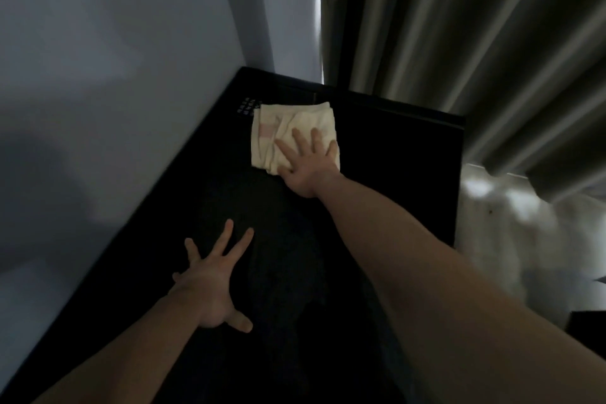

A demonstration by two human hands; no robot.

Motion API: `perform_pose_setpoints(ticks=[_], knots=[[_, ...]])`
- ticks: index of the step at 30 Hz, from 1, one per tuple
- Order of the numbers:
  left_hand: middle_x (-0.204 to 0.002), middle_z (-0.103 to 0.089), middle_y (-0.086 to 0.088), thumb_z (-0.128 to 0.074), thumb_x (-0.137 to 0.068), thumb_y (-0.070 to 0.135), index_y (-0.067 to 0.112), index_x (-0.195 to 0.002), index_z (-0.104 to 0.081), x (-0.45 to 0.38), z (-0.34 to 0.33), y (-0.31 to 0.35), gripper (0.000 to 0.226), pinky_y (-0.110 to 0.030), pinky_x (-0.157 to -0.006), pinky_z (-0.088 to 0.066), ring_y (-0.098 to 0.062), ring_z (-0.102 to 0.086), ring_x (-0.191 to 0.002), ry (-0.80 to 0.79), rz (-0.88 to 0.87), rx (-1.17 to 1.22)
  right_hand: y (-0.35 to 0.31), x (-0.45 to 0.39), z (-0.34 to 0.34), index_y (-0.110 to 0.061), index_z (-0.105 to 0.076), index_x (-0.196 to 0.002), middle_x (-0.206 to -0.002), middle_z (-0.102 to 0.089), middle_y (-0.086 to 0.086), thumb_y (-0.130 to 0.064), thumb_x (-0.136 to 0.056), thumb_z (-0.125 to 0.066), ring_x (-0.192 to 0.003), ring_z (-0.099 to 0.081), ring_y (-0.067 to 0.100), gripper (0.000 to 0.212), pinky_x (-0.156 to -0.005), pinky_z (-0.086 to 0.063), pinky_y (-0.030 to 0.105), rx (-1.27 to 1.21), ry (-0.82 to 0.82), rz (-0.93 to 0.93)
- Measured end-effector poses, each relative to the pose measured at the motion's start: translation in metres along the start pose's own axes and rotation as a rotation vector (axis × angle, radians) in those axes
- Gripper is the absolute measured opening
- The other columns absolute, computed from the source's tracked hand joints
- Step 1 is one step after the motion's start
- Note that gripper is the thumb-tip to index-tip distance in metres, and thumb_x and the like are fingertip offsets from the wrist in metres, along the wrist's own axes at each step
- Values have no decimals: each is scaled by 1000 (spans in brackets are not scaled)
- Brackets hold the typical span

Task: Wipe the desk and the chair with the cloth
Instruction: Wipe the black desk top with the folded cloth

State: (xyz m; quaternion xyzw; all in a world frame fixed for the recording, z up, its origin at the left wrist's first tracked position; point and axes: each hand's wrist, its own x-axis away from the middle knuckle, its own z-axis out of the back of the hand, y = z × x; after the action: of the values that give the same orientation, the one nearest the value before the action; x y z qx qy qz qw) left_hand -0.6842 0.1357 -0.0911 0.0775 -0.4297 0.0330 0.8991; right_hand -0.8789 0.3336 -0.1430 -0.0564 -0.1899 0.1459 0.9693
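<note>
Dark desk (377, 174) fills corner: pale wall (114, 75) along its left edge, grey curtain (475, 26) behind its far edge. One cloth (288, 131), cream with pink stripe, lies near desk's far corner, partly over small keypad (246, 107). Your right hand (310, 164) presses flat on cloth, fingers spread. Your left hand (213, 285) rests splayed on desk, nearer you, holding nothing. Two hands, one cloth.

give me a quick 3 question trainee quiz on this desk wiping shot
1. Which hand presses the cloth on the desk?
2. True or false: the left hand lies on the cloth.
3. The cloth sits nearest: A) the desk's far corner, B) its near edge, C) the floor.

Key: 1. The right hand, fingers flat. 2. False; it is spread on bare desk. 3. A.
</note>
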Motion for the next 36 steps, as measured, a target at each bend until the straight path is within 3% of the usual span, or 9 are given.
perform_pose_setpoints(ticks=[4,8,12,22,28,32,36], knots=[[-153,49,22,-98,-52,60,63,-142,33,0,-7,-7,159,-77,-120,-12,-48,32,-150,57,-15,15,-5,37,-16,-48,10,-165,-175,22,-1,-61,-107,-25,-158,26,40,69,-121,9,74,-2,-7,15],[-167,30,15,-93,-58,68,46,-161,18,11,-25,-15,153,-61,-128,-11,-42,19,-157,159,-8,75,-17,90,-40,-48,14,-164,-174,25,0,-62,-106,-23,-157,28,41,70,-120,10,75,-5,-18,24],[-174,14,5,-79,-70,76,33,-167,4,31,-58,-27,135,-51,-131,-11,-39,6,-160,268,-20,71,-38,158,-69,-48,19,-162,-173,30,0,-63,-105,-24,-155,32,40,72,-119,11,75,-14,-37,13],[-171,22,11,-92,-73,47,37,-166,8,135,-157,-67,137,-50,-130,-12,-40,14,-158,96,-10,92,-88,343,-139,-48,22,-161,-168,39,0,-72,-101,-24,-150,42,38,80,-120,16,71,-94,-95,-21],[-165,34,19,-95,-66,50,48,-160,18,177,-204,-100,146,-68,-124,-19,-36,26,-156,80,8,45,-119,482,-183,-53,26,-158,-160,51,-7,-80,-97,-18,-143,54,28,80,-117,28,63,-160,-136,-25],[-161,41,18,-97,-66,42,49,-158,23,186,-201,-95,151,-67,-124,-20,-37,28,-155,23,23,1,-120,497,-189,-55,23,-159,-160,51,-10,-78,-99,-15,-141,56,25,74,-117,28,63,-196,-177,-72],[-162,41,15,-98,-67,33,48,-158,23,185,-200,-90,153,-61,-125,-24,-38,27,-155,24,47,-16,-124,471,-188,-50,25,-159,-159,53,-4,-75,-101,-14,-139,57,33,75,-114,29,69,-178,-176,-128]])
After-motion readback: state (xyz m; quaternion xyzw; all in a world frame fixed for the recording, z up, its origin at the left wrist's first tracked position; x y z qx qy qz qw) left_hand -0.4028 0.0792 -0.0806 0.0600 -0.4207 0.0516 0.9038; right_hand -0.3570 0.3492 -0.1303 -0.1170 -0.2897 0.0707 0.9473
